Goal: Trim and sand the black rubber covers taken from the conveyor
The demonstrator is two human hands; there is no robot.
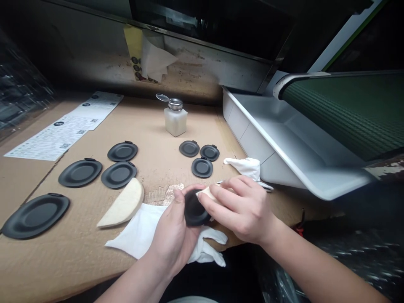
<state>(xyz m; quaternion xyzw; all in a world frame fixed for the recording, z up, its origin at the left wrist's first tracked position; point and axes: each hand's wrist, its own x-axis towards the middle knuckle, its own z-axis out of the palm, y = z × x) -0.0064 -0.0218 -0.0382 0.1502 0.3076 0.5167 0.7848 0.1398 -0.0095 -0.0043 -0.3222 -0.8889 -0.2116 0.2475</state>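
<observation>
1. The tabletop (63, 265) is covered in tan cardboard, scuffed near the front, with a dark seam running along its left part.
2. Behind it stands a dull metal panel (88, 50), marked with brownish stains.
3. A yellow sheet (133, 40) and a white sheet (151, 57) hang on that panel.
4. Above, a dark, glossy panel (214, 25) carries a pale reflection.
5. At right runs a ribbed green belt (350, 109) with a pale, rounded edge.
6. Light falls on the tabletop; the upper background and lower right corner sink into shadow.
</observation>
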